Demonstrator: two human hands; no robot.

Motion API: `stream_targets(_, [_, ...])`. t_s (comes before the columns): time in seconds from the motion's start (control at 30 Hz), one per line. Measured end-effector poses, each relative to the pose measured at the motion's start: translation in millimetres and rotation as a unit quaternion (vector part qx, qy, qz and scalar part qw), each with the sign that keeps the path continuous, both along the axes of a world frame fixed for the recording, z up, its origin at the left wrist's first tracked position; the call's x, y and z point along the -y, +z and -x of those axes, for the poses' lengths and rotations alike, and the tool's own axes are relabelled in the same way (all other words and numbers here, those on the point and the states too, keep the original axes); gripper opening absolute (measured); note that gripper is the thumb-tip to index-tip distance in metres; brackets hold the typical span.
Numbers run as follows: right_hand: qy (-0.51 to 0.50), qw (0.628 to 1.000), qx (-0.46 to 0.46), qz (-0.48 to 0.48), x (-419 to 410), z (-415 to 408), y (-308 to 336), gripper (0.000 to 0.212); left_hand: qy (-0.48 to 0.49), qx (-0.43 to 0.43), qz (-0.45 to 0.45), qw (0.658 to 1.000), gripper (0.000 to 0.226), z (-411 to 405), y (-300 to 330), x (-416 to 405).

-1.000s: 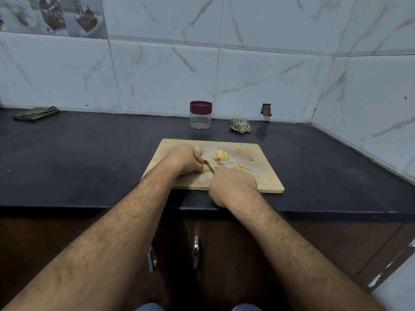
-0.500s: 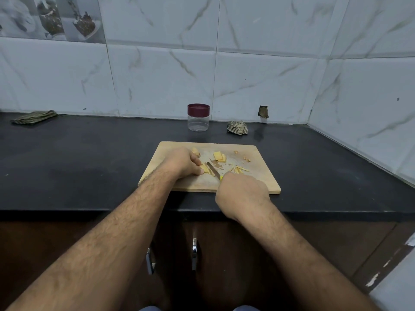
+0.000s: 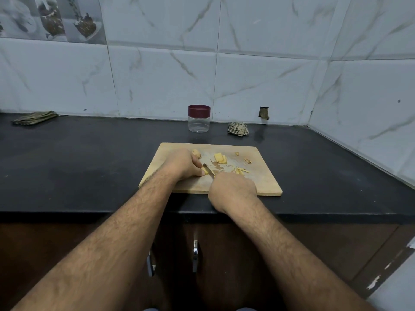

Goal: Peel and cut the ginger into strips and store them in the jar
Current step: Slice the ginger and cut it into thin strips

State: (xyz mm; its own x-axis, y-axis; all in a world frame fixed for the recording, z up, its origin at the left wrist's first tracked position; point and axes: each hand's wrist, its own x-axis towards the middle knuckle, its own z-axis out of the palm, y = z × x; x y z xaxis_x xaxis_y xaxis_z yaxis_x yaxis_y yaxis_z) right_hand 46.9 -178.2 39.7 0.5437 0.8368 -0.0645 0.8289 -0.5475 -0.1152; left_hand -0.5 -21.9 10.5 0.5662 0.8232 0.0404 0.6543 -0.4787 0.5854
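Note:
A wooden cutting board (image 3: 265,185) lies on the black counter. My left hand (image 3: 185,166) pinches a small ginger piece (image 3: 204,170) down on the board. My right hand (image 3: 232,187) grips a knife; its blade (image 3: 208,169) rests against that piece, the handle hidden in my fist. Flat yellow ginger slices (image 3: 220,158) lie stacked mid-board, and thin ginger strips (image 3: 242,170) lie to the right of the blade. An unpeeled ginger knob (image 3: 196,153) sits beside my left fingers. The clear jar (image 3: 199,118) with a maroon lid stands behind the board, lid on.
Peel scraps (image 3: 247,161) lie on the board's right part. A crumpled striped cloth (image 3: 238,129) sits right of the jar, a folded cloth (image 3: 33,117) at far left. Tiled walls close the counter at the back and right. Cabinet handles (image 3: 195,255) are below the counter edge.
My right hand with the knife has drawn slightly back towards me and then come forward again at the ginger piece; the left hand has stayed holding it. The camera shifted a little.

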Motion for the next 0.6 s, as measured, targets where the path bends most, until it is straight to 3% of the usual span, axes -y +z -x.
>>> stream_targets(0.6, [-0.001,1.0,-0.006,-0.004,-4.5,-0.2,-0.2,0.033,-0.002,-0.005,-0.005,1.0,0.032,-0.1,1.1,-0.2])
